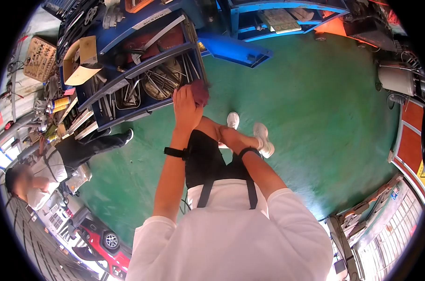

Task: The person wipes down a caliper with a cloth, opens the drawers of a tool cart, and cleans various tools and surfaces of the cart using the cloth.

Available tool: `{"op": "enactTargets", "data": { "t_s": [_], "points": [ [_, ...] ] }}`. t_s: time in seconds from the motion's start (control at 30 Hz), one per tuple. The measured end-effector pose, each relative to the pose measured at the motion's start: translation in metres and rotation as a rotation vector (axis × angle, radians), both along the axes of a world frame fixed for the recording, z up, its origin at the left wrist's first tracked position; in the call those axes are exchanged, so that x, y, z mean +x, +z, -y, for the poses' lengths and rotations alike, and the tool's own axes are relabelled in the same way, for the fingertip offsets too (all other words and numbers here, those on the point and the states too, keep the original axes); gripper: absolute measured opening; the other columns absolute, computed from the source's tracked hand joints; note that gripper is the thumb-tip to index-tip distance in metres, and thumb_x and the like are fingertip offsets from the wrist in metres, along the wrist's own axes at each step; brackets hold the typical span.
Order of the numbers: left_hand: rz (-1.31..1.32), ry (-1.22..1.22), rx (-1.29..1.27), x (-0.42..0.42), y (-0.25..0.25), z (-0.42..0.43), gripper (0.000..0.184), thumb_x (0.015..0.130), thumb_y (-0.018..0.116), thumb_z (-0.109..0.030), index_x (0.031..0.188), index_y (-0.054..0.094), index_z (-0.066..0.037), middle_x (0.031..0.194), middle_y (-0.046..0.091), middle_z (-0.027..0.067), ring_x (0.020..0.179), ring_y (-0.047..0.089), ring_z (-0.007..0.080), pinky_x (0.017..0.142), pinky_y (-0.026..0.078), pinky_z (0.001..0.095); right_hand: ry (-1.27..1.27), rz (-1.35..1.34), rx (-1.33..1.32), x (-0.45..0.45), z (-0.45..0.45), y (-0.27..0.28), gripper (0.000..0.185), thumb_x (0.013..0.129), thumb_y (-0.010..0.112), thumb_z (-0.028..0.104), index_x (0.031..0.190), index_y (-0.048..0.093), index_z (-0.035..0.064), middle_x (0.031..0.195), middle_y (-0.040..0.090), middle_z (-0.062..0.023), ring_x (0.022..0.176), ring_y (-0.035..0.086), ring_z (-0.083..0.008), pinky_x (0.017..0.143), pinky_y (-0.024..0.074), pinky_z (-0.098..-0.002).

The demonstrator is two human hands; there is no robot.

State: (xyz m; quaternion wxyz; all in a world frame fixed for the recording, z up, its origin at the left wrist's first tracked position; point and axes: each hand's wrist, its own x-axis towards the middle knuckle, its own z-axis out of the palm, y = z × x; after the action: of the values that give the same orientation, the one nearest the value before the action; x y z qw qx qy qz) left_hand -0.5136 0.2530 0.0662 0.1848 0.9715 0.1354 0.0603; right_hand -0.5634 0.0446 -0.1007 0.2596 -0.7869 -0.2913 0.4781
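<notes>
My left hand (186, 108) is closed on a dark red cloth (200, 92), held at the front right corner of an open blue tool drawer (149, 112). Inside that drawer are a round metal tray (151, 89) full of long metal tools and a smaller rectangular tray (128, 99) with more tools. Low by my knee, my right hand (230, 137) rests on my leg with nothing visible in it; its fingers show only in part and seem laid flat.
An open cardboard box (81, 61) sits on the blue tool cabinet (142, 25). A blue panel (236, 49) juts out over the green floor (315, 103). At the left a person (48, 173) in a white top stands near the drawers. Behind is a red car (102, 243).
</notes>
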Motion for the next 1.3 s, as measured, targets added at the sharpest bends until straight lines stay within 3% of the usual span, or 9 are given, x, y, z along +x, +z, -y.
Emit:
{"op": "enactTargets", "data": {
  "t_s": [0.1, 0.37, 0.47, 0.6, 0.8, 0.9, 0.97, 1.23, 1.3],
  "points": [
    [-0.005, 0.014, 0.010, 0.009, -0.001, 0.002, 0.055, 0.076, 0.067, -0.018, 0.123, 0.048, 0.004, 0.116, 0.053, 0.0205, 0.117, 0.047, 0.0412, 0.114, 0.028, 0.0520, 0.074, 0.402, 0.290, 0.018, -0.008, -0.007, 0.040, 0.077, 0.073, 0.019, 0.108, 0.058, -0.0012, 0.111, 0.066, -0.0229, 0.104, 0.066, -0.0370, 0.085, 0.0533, -0.0451],
    [-0.060, 0.056, 0.050, 0.010, -0.001, 0.002, 0.057, 0.072, 0.068, -0.018, 0.121, 0.051, 0.004, 0.119, 0.054, 0.0167, 0.116, 0.049, 0.0368, 0.113, 0.029, 0.0518, 0.096, 0.156, -0.122, 0.028, -0.007, 0.011, 0.030, 0.079, 0.070, 0.020, 0.099, 0.059, 0.0011, 0.096, 0.068, -0.0203, 0.087, 0.067, -0.0385, 0.078, 0.0545, -0.0447],
    [-0.030, 0.056, 0.033, 0.008, -0.002, 0.004, 0.058, 0.071, 0.069, -0.019, 0.121, 0.051, 0.003, 0.120, 0.053, 0.0164, 0.116, 0.048, 0.0371, 0.112, 0.029, 0.0515, 0.145, 0.489, 0.185, 0.027, -0.012, -0.018, 0.055, 0.068, 0.078, 0.011, 0.116, 0.053, 0.0002, 0.113, 0.063, -0.0213, 0.098, 0.067, -0.0378, 0.079, 0.0556, -0.0459],
    [-0.064, 0.046, 0.034, 0.005, 0.000, 0.003, 0.057, 0.072, 0.068, -0.020, 0.121, 0.052, 0.003, 0.119, 0.053, 0.0156, 0.115, 0.049, 0.0364, 0.111, 0.029, 0.0510, -0.253, -0.208, 0.002, 0.020, -0.014, -0.035, 0.050, 0.070, 0.075, 0.011, 0.114, 0.053, -0.0010, 0.112, 0.062, -0.0226, 0.097, 0.066, -0.0390, 0.080, 0.0549, -0.0469],
    [0.000, 0.067, 0.003, 0.012, 0.001, 0.006, 0.054, 0.071, 0.064, -0.017, 0.121, 0.051, 0.002, 0.119, 0.052, 0.0170, 0.114, 0.047, 0.0390, 0.110, 0.029, 0.0513, 0.019, 0.528, 0.260, 0.018, -0.012, -0.043, 0.025, 0.082, 0.062, 0.019, 0.098, 0.058, 0.0010, 0.085, 0.062, -0.0169, 0.087, 0.060, -0.0356, 0.076, 0.0513, -0.0442],
    [0.009, 0.074, 0.007, 0.012, 0.001, 0.004, 0.056, 0.071, 0.064, -0.018, 0.121, 0.051, 0.003, 0.120, 0.052, 0.0172, 0.115, 0.047, 0.0391, 0.110, 0.029, 0.0512, 0.140, 0.381, 0.208, 0.040, -0.029, -0.035, 0.037, 0.077, 0.069, 0.017, 0.107, 0.054, 0.0010, 0.105, 0.064, -0.0232, 0.096, 0.066, -0.0384, 0.079, 0.0537, -0.0481],
    [0.005, 0.057, 0.013, 0.006, 0.000, 0.008, 0.057, 0.071, 0.064, -0.019, 0.122, 0.050, 0.003, 0.120, 0.051, 0.0172, 0.115, 0.047, 0.0393, 0.110, 0.028, 0.0512, -0.246, -0.129, 0.216, 0.008, -0.015, -0.099, 0.038, 0.077, 0.070, 0.016, 0.108, 0.054, 0.0006, 0.106, 0.064, -0.0243, 0.096, 0.066, -0.0378, 0.079, 0.0539, -0.0468],
    [-0.048, 0.092, 0.041, 0.011, 0.000, 0.008, 0.055, 0.071, 0.063, -0.018, 0.121, 0.052, 0.002, 0.121, 0.053, 0.0155, 0.117, 0.047, 0.0358, 0.112, 0.028, 0.0507, 0.125, 0.501, 0.228, 0.033, -0.019, -0.031, 0.034, 0.079, 0.067, 0.008, 0.109, 0.056, -0.0001, 0.107, 0.062, -0.0220, 0.097, 0.065, -0.0419, 0.080, 0.0538, -0.0477],
    [-0.052, 0.100, 0.027, 0.011, -0.004, 0.007, 0.054, 0.071, 0.063, -0.018, 0.120, 0.052, 0.002, 0.120, 0.053, 0.0156, 0.117, 0.047, 0.0358, 0.111, 0.028, 0.0508, -0.039, 0.239, 0.135, 0.035, -0.015, -0.033, 0.034, 0.080, 0.068, 0.012, 0.110, 0.055, -0.0008, 0.107, 0.062, -0.0212, 0.096, 0.065, -0.0423, 0.080, 0.0537, -0.0481]
  ]
}}
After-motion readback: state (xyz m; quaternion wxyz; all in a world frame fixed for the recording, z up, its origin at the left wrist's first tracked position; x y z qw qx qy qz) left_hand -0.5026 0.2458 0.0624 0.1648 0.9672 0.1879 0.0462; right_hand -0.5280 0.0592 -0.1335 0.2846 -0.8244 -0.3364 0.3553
